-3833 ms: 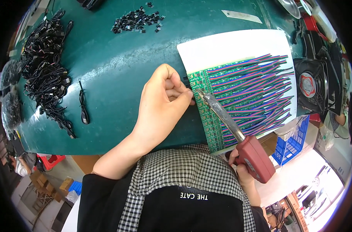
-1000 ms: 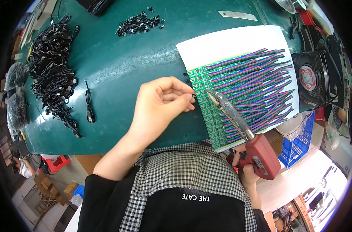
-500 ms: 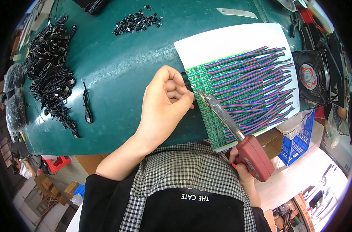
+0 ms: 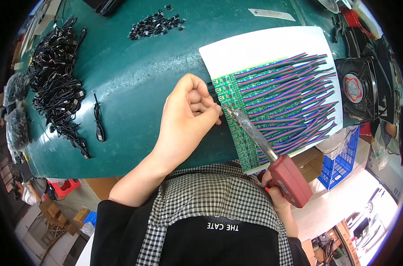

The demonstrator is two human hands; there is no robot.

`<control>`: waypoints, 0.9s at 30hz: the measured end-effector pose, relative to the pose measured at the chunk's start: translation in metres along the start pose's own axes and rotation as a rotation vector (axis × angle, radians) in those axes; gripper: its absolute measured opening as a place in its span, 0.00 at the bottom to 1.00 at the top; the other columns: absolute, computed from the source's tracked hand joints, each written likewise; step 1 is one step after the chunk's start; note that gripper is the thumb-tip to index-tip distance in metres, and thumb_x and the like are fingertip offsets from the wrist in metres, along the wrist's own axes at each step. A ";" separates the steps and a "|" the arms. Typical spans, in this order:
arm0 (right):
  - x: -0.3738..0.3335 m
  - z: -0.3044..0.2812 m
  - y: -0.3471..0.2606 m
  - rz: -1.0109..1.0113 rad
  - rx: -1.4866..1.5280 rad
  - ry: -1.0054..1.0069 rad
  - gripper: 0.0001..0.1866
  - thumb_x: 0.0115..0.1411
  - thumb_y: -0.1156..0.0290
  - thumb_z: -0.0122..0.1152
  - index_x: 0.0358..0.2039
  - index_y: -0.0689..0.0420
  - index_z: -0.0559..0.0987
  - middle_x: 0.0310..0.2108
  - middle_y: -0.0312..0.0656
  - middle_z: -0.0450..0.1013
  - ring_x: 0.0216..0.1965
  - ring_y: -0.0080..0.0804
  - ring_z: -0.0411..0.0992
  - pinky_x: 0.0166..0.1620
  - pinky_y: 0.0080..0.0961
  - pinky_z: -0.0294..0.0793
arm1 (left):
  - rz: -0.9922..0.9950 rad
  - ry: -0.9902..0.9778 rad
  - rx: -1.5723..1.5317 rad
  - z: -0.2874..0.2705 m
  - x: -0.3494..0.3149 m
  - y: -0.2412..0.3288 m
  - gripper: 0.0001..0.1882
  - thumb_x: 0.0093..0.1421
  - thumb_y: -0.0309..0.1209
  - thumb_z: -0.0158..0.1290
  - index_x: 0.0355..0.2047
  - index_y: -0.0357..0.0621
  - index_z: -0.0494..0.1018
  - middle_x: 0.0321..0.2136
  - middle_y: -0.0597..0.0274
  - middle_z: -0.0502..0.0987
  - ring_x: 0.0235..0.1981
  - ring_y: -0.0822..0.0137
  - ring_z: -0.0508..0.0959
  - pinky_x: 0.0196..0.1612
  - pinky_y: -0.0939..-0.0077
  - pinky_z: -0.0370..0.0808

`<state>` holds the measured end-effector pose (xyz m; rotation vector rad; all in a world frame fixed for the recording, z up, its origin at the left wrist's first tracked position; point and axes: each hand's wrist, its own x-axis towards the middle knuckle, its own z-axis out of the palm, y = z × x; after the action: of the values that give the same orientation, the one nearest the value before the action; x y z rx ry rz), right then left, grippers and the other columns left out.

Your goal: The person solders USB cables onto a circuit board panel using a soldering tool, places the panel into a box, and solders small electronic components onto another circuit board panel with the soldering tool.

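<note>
My right hand (image 4: 279,195) grips the red handle of a pistol-shaped soldering iron (image 4: 290,179). Its metal barrel slants up and left, and the tip rests at or just over the left edge of a row of green circuit boards (image 4: 243,142). Beside that tip, my left hand (image 4: 186,117) is closed in a pinch at the boards' edge; whatever lies between thumb and finger is hidden. Small black connectors (image 4: 213,91) stick out from the edge just above my fingertips. Bundles of red, blue, green and black wires (image 4: 290,102) run rightward from the boards across a white sheet (image 4: 263,48).
On the green table (image 4: 130,88), a heap of black cables (image 4: 57,84) lies left, with one tied cable (image 4: 98,119) nearby. Loose black connectors (image 4: 157,25) are piled at the back, near a flat metal blade (image 4: 271,14). A black fan (image 4: 358,88) stands right, above a blue crate (image 4: 341,157).
The soldering iron has shifted slightly left and up, its tip nearer my left fingertips. My left hand keeps its pinch almost in place.
</note>
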<state>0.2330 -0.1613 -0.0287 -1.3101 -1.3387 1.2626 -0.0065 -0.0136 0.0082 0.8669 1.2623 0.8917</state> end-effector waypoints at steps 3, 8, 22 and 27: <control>-0.003 -0.003 0.007 -0.058 -0.006 -0.008 0.38 0.49 0.58 0.69 0.54 0.68 0.65 0.23 0.40 0.74 0.22 0.27 0.73 0.28 0.21 0.72 | 0.027 0.019 -0.049 0.002 -0.001 -0.002 0.12 0.53 0.14 0.49 0.30 0.40 0.58 0.23 0.63 0.71 0.26 0.76 0.74 0.30 0.82 0.74; -0.010 -0.003 0.009 -0.013 0.028 0.016 0.39 0.49 0.56 0.68 0.54 0.67 0.65 0.24 0.40 0.75 0.22 0.28 0.74 0.29 0.22 0.73 | 0.041 0.023 -0.027 0.003 -0.003 -0.003 0.12 0.53 0.14 0.49 0.29 0.40 0.58 0.24 0.64 0.70 0.26 0.76 0.74 0.30 0.82 0.75; -0.007 -0.005 -0.001 0.075 -0.137 -0.040 0.31 0.47 0.51 0.68 0.40 0.66 0.75 0.20 0.37 0.73 0.23 0.31 0.73 0.30 0.24 0.71 | 0.066 0.016 0.052 0.004 -0.006 -0.003 0.12 0.55 0.15 0.48 0.28 0.44 0.57 0.26 0.63 0.71 0.28 0.75 0.75 0.32 0.83 0.75; -0.007 -0.007 0.000 0.066 -0.107 0.013 0.34 0.45 0.56 0.71 0.46 0.65 0.72 0.25 0.40 0.75 0.26 0.33 0.75 0.32 0.25 0.74 | 0.063 0.020 0.048 0.005 -0.005 -0.005 0.11 0.55 0.15 0.48 0.28 0.43 0.57 0.26 0.64 0.71 0.27 0.75 0.75 0.32 0.82 0.75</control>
<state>0.2409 -0.1674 -0.0269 -1.4446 -1.3794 1.2391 -0.0020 -0.0205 0.0065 0.9416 1.2841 0.9255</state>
